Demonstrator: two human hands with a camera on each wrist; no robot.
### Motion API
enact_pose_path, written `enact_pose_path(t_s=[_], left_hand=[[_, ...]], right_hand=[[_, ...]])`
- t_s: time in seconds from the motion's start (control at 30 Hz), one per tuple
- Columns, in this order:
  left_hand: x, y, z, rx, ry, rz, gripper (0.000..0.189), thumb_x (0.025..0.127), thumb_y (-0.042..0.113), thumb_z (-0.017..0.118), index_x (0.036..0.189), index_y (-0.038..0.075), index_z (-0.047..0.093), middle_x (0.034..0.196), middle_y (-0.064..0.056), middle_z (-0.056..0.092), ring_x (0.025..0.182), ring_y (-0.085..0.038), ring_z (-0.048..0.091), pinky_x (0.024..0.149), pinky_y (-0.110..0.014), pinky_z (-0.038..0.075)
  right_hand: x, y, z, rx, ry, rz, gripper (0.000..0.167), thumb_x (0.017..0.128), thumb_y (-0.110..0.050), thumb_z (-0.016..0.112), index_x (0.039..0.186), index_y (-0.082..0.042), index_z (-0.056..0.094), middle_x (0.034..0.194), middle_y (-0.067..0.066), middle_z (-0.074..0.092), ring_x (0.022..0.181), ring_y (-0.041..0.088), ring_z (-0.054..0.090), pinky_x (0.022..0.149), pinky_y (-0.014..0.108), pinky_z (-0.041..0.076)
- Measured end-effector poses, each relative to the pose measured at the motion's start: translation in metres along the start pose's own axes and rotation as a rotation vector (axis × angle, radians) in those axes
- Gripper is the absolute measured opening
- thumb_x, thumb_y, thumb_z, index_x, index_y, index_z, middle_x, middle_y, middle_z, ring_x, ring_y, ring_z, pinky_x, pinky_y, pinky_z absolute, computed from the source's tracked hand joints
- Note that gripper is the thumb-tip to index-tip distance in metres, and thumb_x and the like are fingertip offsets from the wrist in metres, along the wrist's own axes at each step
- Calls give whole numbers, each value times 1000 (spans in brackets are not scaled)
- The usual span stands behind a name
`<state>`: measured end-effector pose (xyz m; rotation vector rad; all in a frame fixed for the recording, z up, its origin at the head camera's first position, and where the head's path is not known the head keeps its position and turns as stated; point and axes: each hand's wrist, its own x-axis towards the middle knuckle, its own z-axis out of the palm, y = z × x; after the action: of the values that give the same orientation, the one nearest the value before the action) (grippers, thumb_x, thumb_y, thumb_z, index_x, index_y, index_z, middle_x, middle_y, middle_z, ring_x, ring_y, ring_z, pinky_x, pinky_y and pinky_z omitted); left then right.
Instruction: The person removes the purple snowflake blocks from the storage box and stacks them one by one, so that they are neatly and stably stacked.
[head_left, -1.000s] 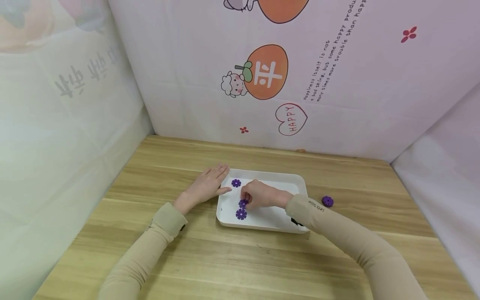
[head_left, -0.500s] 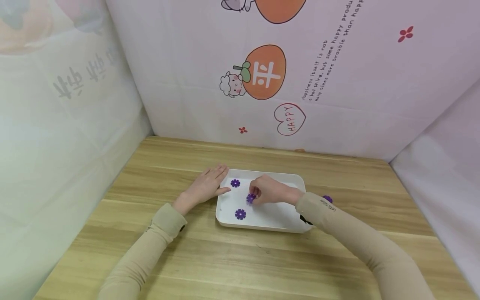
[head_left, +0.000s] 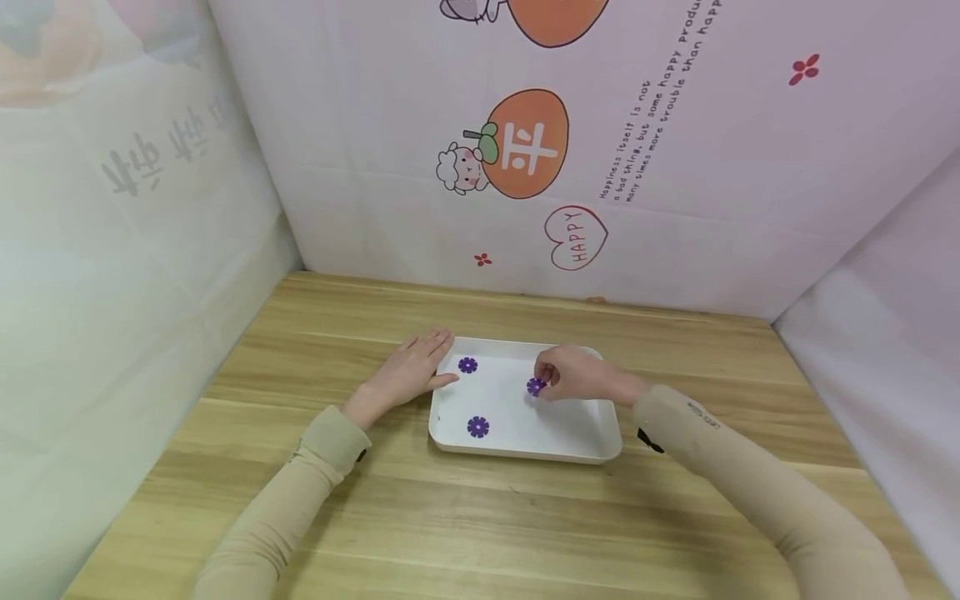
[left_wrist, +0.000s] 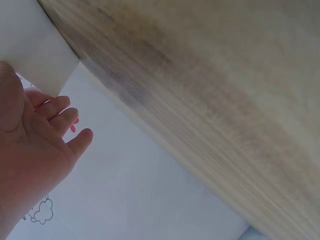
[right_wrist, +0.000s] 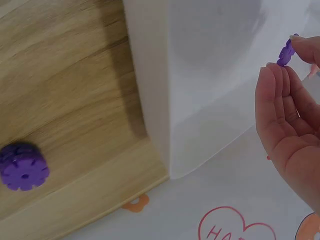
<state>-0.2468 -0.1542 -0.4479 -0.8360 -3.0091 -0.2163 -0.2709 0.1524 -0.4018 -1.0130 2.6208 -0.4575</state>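
My right hand point(head_left: 573, 373) pinches a purple snowflake building disc point(head_left: 536, 387) between thumb and fingertips, over the right half of the white tray point(head_left: 525, 454). The right wrist view shows this disc point(right_wrist: 286, 53) held edge-on by its rim. Two matching purple discs lie flat in the tray's left half, a far disc point(head_left: 468, 365) and a near disc point(head_left: 478, 427). My left hand point(head_left: 411, 367) rests on the tray's left rim, fingers straight and thumb spread over the inner side. In the left wrist view the fingers point(left_wrist: 62, 120) lie along the tray's outer wall.
A small stack of purple discs point(right_wrist: 24, 172) sits on the wooden table point(head_left: 450, 525) to the right of the tray, hidden by the right sleeve in the head view. A printed cloth wall point(head_left: 375, 192) rises behind the table, with white cloth at both sides.
My right hand has lifted a disc from beside the near one and carried it rightward across the tray. The left hand and the other two discs have stayed put.
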Motion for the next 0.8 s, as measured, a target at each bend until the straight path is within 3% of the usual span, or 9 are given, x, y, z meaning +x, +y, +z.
enact_pose_path(t_s=[0.27,0.5,0.8], left_hand=[[1,-2,2,0,2,-1,76,101,51,47,154,-1,28,162,-17,28,152,-33,28,125,-53,26],[1,-1,2,4,2,0,77,101,51,47,154,-1,28,162,-18,29,151,-34,29,125,-53,26],[0,-1,2,4,5,-1,78,101,52,47,154,-1,28,162,-17,28,151,-34,28,125,-53,26]], right_hand=[[-14,17,-10,77,14,45,18,81,-9,78,96,-2,69,88,6,70,78,12,59,70,22,53],[-28,30,-15,62,79,37,18,80,-7,79,93,-2,69,87,7,71,77,12,62,69,22,56],[-49,48,-18,29,147,85,17,81,-10,79,92,-4,68,83,3,69,75,10,60,67,20,54]])
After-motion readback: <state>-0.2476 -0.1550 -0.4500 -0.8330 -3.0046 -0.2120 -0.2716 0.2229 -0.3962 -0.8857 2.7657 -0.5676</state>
